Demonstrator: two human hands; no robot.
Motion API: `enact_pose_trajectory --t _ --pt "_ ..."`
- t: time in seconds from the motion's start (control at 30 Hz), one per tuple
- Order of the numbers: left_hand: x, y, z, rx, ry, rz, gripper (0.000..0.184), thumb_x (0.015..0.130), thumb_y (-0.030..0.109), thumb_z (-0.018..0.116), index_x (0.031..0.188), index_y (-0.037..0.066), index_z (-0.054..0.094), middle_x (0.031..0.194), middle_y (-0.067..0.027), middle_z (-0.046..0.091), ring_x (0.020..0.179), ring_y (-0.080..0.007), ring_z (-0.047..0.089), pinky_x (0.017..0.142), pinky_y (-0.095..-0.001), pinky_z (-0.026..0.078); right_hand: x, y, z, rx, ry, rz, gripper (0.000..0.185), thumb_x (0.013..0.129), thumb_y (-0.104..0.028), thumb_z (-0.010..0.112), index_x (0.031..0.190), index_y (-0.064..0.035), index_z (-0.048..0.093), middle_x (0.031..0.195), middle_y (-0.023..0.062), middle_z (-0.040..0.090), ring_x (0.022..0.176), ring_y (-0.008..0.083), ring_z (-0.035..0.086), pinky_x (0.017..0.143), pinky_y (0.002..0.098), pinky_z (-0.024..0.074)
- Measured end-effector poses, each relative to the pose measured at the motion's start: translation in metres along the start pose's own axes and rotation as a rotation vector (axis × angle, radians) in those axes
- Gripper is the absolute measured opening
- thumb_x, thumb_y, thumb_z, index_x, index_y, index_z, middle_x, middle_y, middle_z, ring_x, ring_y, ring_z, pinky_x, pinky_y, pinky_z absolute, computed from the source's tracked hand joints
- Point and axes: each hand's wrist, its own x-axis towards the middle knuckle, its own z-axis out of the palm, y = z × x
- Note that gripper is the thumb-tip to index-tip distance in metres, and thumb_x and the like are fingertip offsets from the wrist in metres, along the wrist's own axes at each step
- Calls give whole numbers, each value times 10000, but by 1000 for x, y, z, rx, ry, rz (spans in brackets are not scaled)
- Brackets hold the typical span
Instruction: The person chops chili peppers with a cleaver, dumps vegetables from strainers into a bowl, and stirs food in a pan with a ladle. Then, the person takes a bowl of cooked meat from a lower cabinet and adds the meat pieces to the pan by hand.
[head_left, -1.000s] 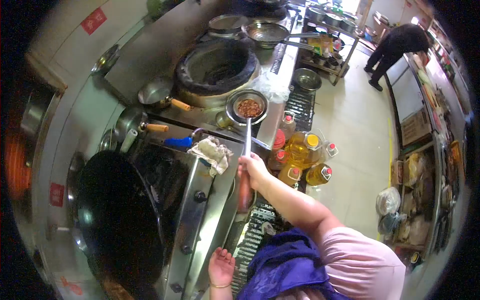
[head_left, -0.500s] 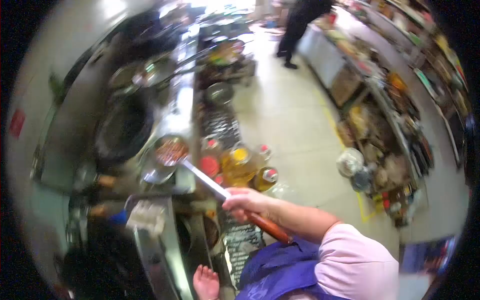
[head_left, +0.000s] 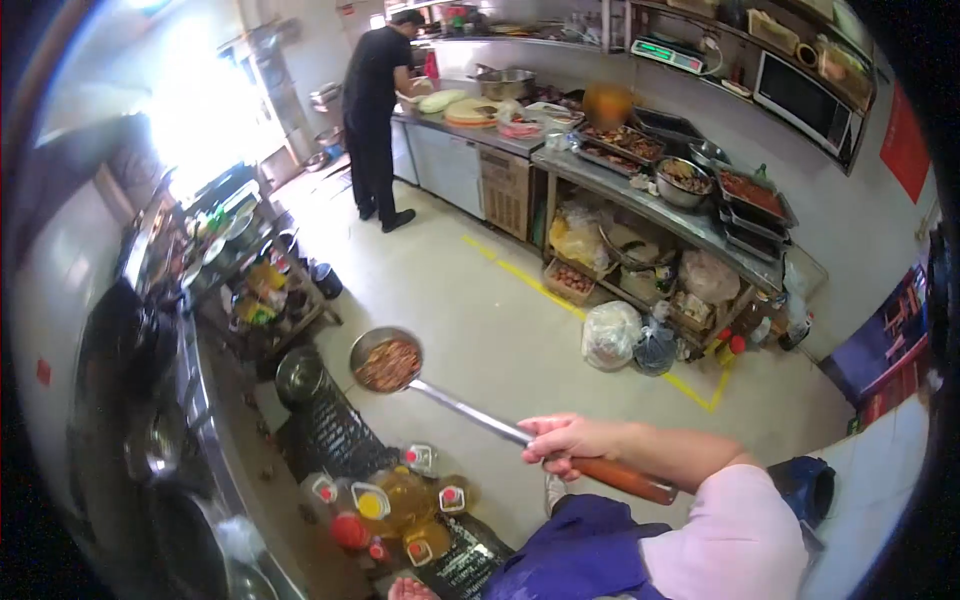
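My right hand [head_left: 560, 445] is closed around the shaft of a long ladle [head_left: 470, 411], just ahead of its reddish-brown wooden handle. The ladle's round metal bowl stretches out over the floor to the left, loaded with reddish-brown pieces of food [head_left: 390, 365] that look like cut meat. At the bottom edge, only the fingers of my left hand [head_left: 411, 589] show; they look loosely extended, with nothing visible in them. Near that hand, large oil bottles [head_left: 405, 500] with red and yellow caps stand on a dark mat.
A steel counter [head_left: 690, 225] along the right holds trays and a bowl [head_left: 684, 183] of food. A person in black [head_left: 375, 110] stands at the far worktop. The stove edge [head_left: 215, 440] runs along the left. Bags [head_left: 612, 336] sit on the floor by the shelf.
My view has turned to the right. The filled ladle has swung from above the stove side out over the open floor, still in my right hand. My left hand has dropped lower in view.
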Motion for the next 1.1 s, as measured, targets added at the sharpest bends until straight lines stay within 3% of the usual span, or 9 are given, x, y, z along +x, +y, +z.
enact_pose_trajectory --t 0.07,0.13,0.2,0.43,0.57,0.67,0.83,1.0,1.1 --pt "68 17 -31 142 -335 -152 170 917 256 528 900 108 610 896 -63 616 847 -200 583 791 -372 489 -19 -54 -48 7 127 -75 507 832 -91 613 1298 -57 417 826 13 505 495 68 450 394 229 385" --pt "110 -33 60 351 129 264 174 918 259 527 912 105 610 914 -68 614 863 -205 579 800 -378 484 -35 -112 -91 -27 245 -129 432 827 -97 621 1224 -58 455 823 8 497 497 64 462 396 227 386" --pt "163 -52 113 415 198 324 179 918 261 526 925 103 609 931 -74 612 878 -211 576 809 -384 480 -45 -170 -136 -71 361 -186 267 814 -87 627 1046 -58 499 785 1 490 494 58 481 409 221 406" --pt "345 -75 244 531 277 350 201 922 270 521 970 94 606 993 -93 604 931 -228 563 841 -404 463 -24 -363 -287 -25 690 -284 121 799 -15 603 852 -50 499 702 46 522 467 86 497 352 235 430" --pt "466 -56 303 572 298 343 217 924 275 519 995 89 605 1029 -104 600 962 -239 556 860 -416 454 14 -468 -357 39 733 -362 105 873 -51 536 933 16 480 736 69 523 508 81 488 369 222 421" --pt "562 -37 357 612 297 346 231 925 279 517 1014 85 604 1055 -112 597 985 -246 550 873 -425 447 58 -558 -416 271 666 -360 154 878 -55 502 1028 -20 499 760 49 523 492 61 467 375 207 393" --pt "670 -3 438 741 364 411 254 927 285 514 1046 78 602 1100 -126 591 1023 -259 541 896 -440 435 143 -722 -512 328 481 -440 77 871 -44 477 935 -7 459 705 5 512 477 18 455 362 160 402" --pt "748 42 478 779 376 511 280 930 291 511 1078 72 601 1144 -139 586 1061 -272 532 919 -454 424 234 -880 -579 225 575 -529 105 883 -93 472 802 -26 482 578 -22 484 436 44 449 360 185 404" --pt "792 43 510 777 498 649 352 926 287 488 1175 51 570 1253 -165 538 1148 -324 486 978 -492 370 298 -955 -636 88 714 -567 66 831 -40 534 786 -9 495 590 8 479 457 76 472 379 219 402"
